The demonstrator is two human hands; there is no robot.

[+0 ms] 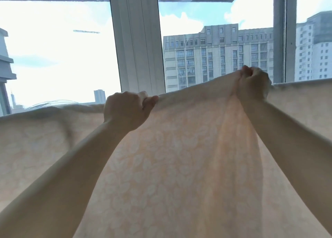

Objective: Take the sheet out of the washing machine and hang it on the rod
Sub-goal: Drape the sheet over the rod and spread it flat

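Note:
A pale peach sheet [176,157] with a faint leaf pattern hangs across the whole view, its top edge draped along a line in front of the window. The rod itself is hidden under the fabric. My left hand [125,110] grips the top edge of the sheet left of centre. My right hand [253,83] holds a bunched fold of the sheet higher up at the right, lifting it into a peak. Both arms reach up from below. The washing machine is out of view.
Behind the sheet stands a large window with a wide white frame post [138,45] in the middle and a grey post [284,35] at the right. Tall buildings [217,58] and bright sky show through the glass.

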